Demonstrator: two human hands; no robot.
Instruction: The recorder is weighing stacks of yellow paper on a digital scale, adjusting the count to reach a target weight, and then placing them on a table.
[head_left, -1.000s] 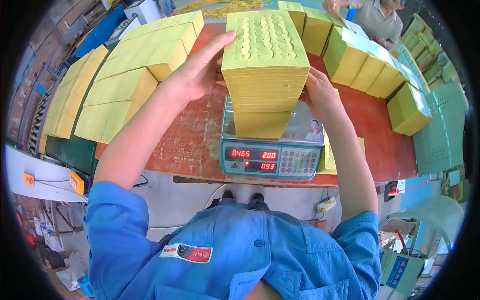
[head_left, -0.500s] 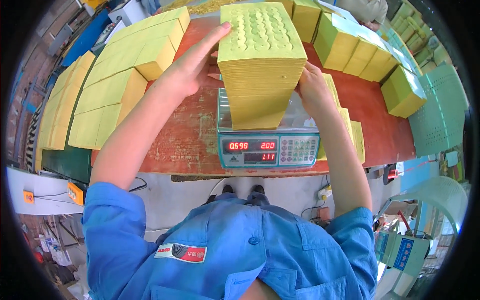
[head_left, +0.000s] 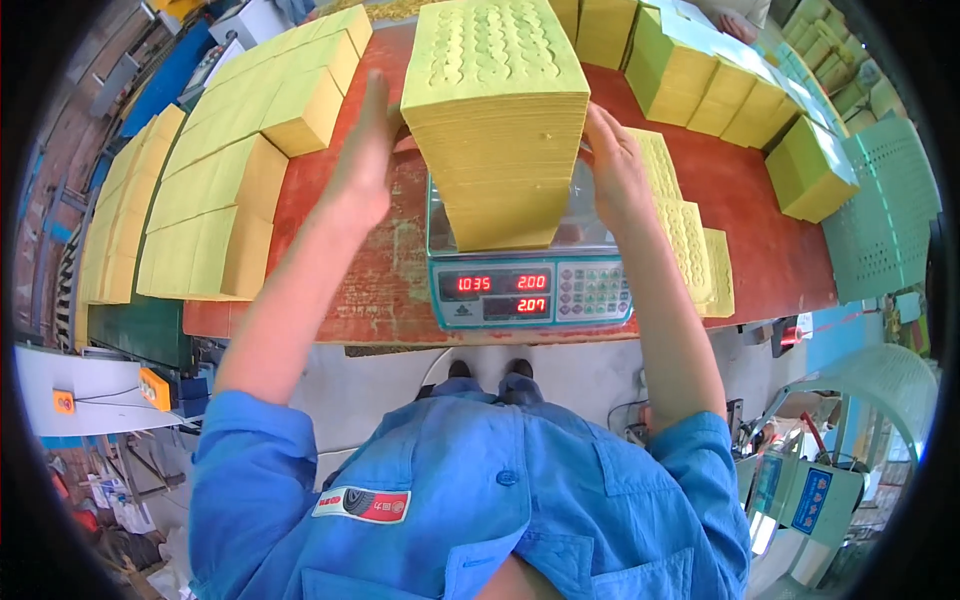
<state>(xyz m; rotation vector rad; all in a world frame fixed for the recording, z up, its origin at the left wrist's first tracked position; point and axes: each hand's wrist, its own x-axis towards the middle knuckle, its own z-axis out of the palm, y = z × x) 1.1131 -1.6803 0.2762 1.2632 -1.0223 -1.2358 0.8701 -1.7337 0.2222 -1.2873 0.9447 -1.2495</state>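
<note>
A tall stack of yellow paper (head_left: 495, 150), its top sheet pressed with rows of wavy cuts, stands on the pan of a digital weighing scale (head_left: 530, 290) with lit red digits. To its left is my left hand (head_left: 362, 160), upright with straight fingers; a small gap shows between the palm and the paper. My right hand (head_left: 616, 165) lies alongside the right face, fingers stretched along it and seemingly touching its edge. The stack hides part of the fingertips on both sides. Lower piles of cut yellow paper (head_left: 683, 240) sit just right of the scale, partly behind my right forearm.
Rows of yellow paper blocks (head_left: 215, 180) line the table's left side. More blocks (head_left: 690, 85), some topped with pale sheets, run along the far right, with a single block (head_left: 812, 170) nearer. The worn red tabletop (head_left: 330, 290) ends just in front of the scale.
My left hand has come off the stack's edge and moved slightly outward. The right hand's fingers have loosened and straightened. The scale's digits have changed. The view has shifted a little.
</note>
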